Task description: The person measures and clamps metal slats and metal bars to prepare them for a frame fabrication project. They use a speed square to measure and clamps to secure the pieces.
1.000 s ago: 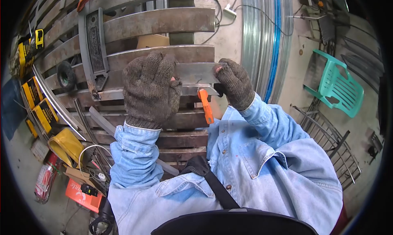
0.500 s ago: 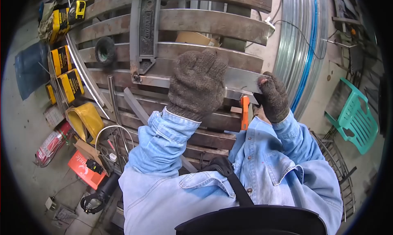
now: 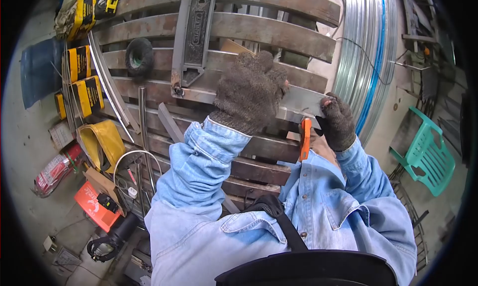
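A flat silver metal bar [image 3: 302, 99] lies across the slatted metal table [image 3: 279, 29], joined or butted at its left to an upright metal piece. My left hand [image 3: 251, 94], in a dark knitted glove, is closed over the bar; most of its fingers are hidden, with one bare fingertip showing at the right. Near the bar's right end, my gloved right hand [image 3: 339, 124] is closed, thumb and fingers at the bar's edge. Between the hands, an orange handle [image 3: 305, 139] hangs just below the bar. A grey tool lettered STANLEY [image 3: 198, 34] rests beyond my left hand.
A dark round disc [image 3: 139, 57] and loose metal rods [image 3: 142, 112] lie left. Yellow-black boxes [image 3: 90, 94], a yellow roll [image 3: 102, 144] and an orange box [image 3: 94, 206] stand further left. Right are long metal profiles [image 3: 356, 52] and a green plastic chair [image 3: 428, 159].
The view has shifted, so the table and tools appear further right. My left hand has turned slightly, and a fingertip now shows at its right side. Both hands stay at the bar.
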Demonstrator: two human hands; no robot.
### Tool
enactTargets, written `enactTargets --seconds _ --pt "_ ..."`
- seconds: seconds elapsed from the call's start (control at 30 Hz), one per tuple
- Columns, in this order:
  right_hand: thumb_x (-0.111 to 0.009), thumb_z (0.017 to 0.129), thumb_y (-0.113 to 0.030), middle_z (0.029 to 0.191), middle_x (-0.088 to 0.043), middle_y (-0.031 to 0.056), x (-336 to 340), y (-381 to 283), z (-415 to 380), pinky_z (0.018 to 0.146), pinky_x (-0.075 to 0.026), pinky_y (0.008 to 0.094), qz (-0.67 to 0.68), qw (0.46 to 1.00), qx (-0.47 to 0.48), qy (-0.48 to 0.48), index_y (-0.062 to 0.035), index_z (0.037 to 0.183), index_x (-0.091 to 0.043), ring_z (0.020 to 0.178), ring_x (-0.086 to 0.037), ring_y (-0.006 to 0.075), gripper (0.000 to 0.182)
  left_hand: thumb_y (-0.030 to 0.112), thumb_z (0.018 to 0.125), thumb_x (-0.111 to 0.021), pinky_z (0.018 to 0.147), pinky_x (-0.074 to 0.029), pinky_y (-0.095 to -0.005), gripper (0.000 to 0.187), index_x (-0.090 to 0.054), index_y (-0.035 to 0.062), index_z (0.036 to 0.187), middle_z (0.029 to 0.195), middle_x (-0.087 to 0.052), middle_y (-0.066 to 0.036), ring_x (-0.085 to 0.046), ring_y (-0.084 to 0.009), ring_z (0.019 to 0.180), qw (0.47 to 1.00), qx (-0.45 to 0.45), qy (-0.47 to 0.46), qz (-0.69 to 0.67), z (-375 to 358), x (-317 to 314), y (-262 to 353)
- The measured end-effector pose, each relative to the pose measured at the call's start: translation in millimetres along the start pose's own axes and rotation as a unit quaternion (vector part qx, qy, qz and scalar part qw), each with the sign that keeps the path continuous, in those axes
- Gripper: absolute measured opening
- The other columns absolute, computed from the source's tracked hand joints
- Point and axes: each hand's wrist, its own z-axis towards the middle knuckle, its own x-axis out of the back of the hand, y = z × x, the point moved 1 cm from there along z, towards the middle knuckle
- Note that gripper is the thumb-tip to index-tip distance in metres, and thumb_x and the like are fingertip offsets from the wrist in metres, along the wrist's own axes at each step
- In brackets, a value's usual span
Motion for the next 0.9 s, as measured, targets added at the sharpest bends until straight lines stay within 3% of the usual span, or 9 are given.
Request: enactTargets --seconds 0.2,0.3,0.33,0.47,0.6,0.63,0.77,0.87,0.9 --pt "-0.077 0.070 -0.002 0.117 -0.062 0.0235 13.6 5.8 4.2 0.092 -0.050 0.0477 -0.072 0.996 0.053 -0.027 -0.0029 0.125 -0.057 0.107 -0.061 0.0425 0.058 0.020 0.077 -0.074 0.071 -0.049 -0.0465 0.018 -0.062 0.0090 0.085 0.087 -0.056 -0.011 -0.057 -0.0329 0.082 1.000 0.006 0.015 -0.007 -2.0 -1.5 0.0" --pt "-0.076 0.072 -0.005 0.117 -0.062 0.0235 20.7 10.4 7.6 0.094 -0.049 0.0481 -0.044 0.996 0.036 -0.066 -0.0020 0.122 -0.058 0.111 -0.059 0.0438 0.053 0.018 0.074 -0.074 0.072 -0.048 -0.0470 0.018 -0.062 0.0089 0.083 0.087 -0.056 -0.011 -0.056 -0.0335 0.082 0.999 0.019 0.016 -0.025 -4.2 -5.3 -0.9" --pt "-0.073 0.078 -0.009 0.112 -0.063 0.0218 21.3 8.3 11.1 0.087 -0.051 0.0461 0.002 0.997 0.028 -0.074 -0.0016 0.116 -0.059 0.102 -0.062 0.0401 0.041 0.018 0.074 -0.074 0.072 -0.048 -0.0470 0.018 -0.062 0.0089 0.083 0.087 -0.056 -0.011 -0.056 -0.0335 0.082 0.999 0.018 0.014 -0.031 -4.7 -6.0 -1.0" --pt "-0.065 0.091 -0.020 0.092 -0.061 0.0147 27.8 -14.8 34.2 0.062 -0.052 0.0379 0.122 0.987 -0.057 -0.084 -0.0007 0.100 -0.060 0.071 -0.063 0.0261 0.021 0.016 0.073 -0.075 0.073 -0.045 -0.0479 0.018 -0.063 0.0083 0.084 0.087 -0.055 -0.012 -0.055 -0.0352 0.082 1.000 0.002 0.018 0.008 -7.4 -6.6 2.4" --pt "-0.057 0.098 -0.032 0.070 -0.053 0.0059 16.6 -23.1 30.3 0.044 -0.042 0.0290 0.309 0.936 -0.167 -0.026 -0.0015 0.088 -0.058 0.048 -0.052 0.0127 0.032 0.018 0.078 -0.074 0.073 -0.044 -0.0483 0.017 -0.063 0.0075 0.086 0.088 -0.055 -0.013 -0.054 -0.0363 0.082 1.000 -0.005 0.018 -0.013 -1.0 -4.6 2.0" --pt "-0.057 0.098 -0.033 0.067 -0.052 0.0046 16.9 -29.9 31.1 0.045 -0.043 0.0284 0.336 0.911 -0.237 -0.020 -0.0019 0.088 -0.058 0.049 -0.052 0.0124 0.032 0.019 0.080 -0.073 0.073 -0.044 -0.0479 0.017 -0.062 0.0072 0.086 0.088 -0.054 -0.013 -0.054 -0.0364 0.083 1.000 0.005 0.003 0.003 -2.0 -3.9 2.9" --pt "-0.058 0.097 -0.033 0.065 -0.052 0.0039 11.0 -35.9 31.0 0.046 -0.044 0.0282 0.359 0.879 -0.315 -0.001 -0.0023 0.091 -0.059 0.052 -0.056 0.0124 0.031 0.018 0.080 -0.072 0.073 -0.044 -0.0475 0.017 -0.062 0.0067 0.086 0.088 -0.054 -0.014 -0.054 -0.0365 0.084 1.000 0.009 -0.003 -0.002 -3.5 -1.7 4.2" --pt "-0.057 0.098 -0.030 0.065 -0.054 0.0032 7.3 -21.2 24.8 0.046 -0.045 0.0271 0.090 0.994 -0.013 0.060 -0.0022 0.095 -0.061 0.053 -0.058 0.0116 0.028 0.017 0.078 -0.073 0.079 -0.051 -0.0483 0.016 -0.066 0.0088 0.090 0.096 -0.059 -0.013 -0.058 -0.0362 0.093 0.999 0.016 -0.039 0.018 -2.4 -2.0 7.5" --pt "-0.056 0.099 -0.029 0.065 -0.055 0.0031 7.7 -19.8 22.1 0.046 -0.045 0.0263 0.192 0.976 -0.097 0.021 -0.0023 0.095 -0.061 0.053 -0.058 0.0111 0.028 0.017 0.077 -0.073 0.079 -0.051 -0.0481 0.016 -0.066 0.0086 0.089 0.095 -0.059 -0.013 -0.058 -0.0359 0.092 0.999 0.022 -0.029 0.024 -4.7 -4.0 7.8"
